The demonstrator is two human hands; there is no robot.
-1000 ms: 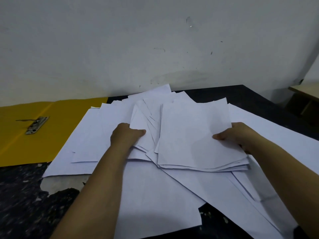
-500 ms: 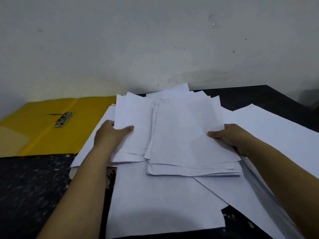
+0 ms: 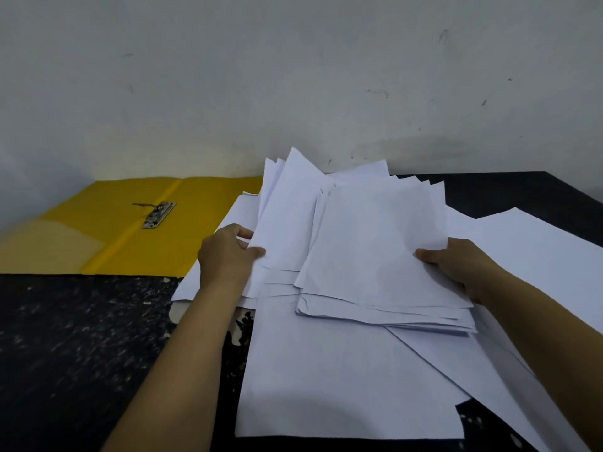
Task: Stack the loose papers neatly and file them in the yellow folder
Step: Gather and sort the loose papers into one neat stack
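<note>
Your left hand pinches a fan of sheets at its near-left edge, and your right hand grips the thicker bundle. Since a moment ago you've drawn both sets closer and lifted their far edges. More loose papers still lie on the tabletop; the yellow folder waits open, far left

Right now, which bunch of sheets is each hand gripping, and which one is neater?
The right hand grips the squarer bundle; the left hand pinches the fanned sheets.
</note>
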